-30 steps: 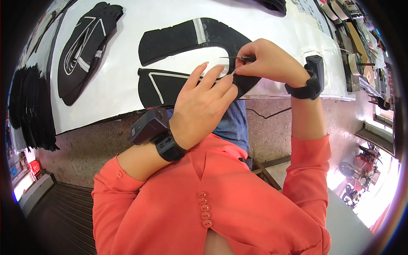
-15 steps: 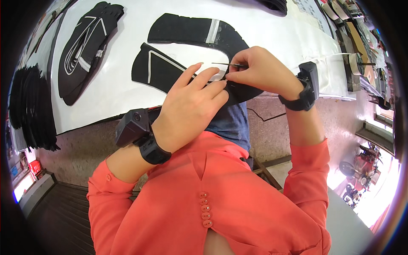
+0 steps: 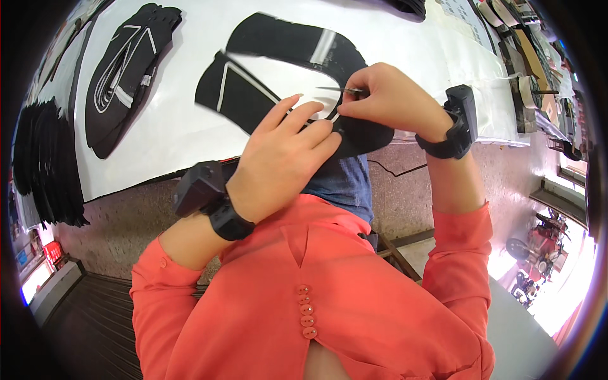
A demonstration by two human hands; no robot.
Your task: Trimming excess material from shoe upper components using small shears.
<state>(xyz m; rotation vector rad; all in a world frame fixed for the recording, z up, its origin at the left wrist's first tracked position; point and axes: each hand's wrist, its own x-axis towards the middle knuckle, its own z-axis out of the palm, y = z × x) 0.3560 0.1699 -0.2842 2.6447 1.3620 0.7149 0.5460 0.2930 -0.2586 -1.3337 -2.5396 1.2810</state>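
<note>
A curved black U-shaped piece (image 3: 278, 39) of flat material lies on the white-covered table, its near side reaching over the edge. A narrow white strip (image 3: 254, 81) runs along its near arm and forms an angle at the left end. My left hand (image 3: 288, 149) rests on this near arm, fingers stretched and spread. At the inner bend, my right hand (image 3: 373, 95) pinches with thumb and forefinger beside the strip. A thin pointed metal tool (image 3: 332, 88) sticks out leftward from that hand; its exact kind is unclear.
A stack of similar black pieces (image 3: 126, 82) with white strips lies at the left. Dark strips (image 3: 44, 161) hang over the table's left end. Rolls of tape (image 3: 529, 94) and other supplies crowd the right side. A black cord (image 3: 396, 174) shows below the table edge.
The black piece has turned slightly, its left ends shifting away from me. My right hand has moved a little up and left. My left hand has hardly moved.
</note>
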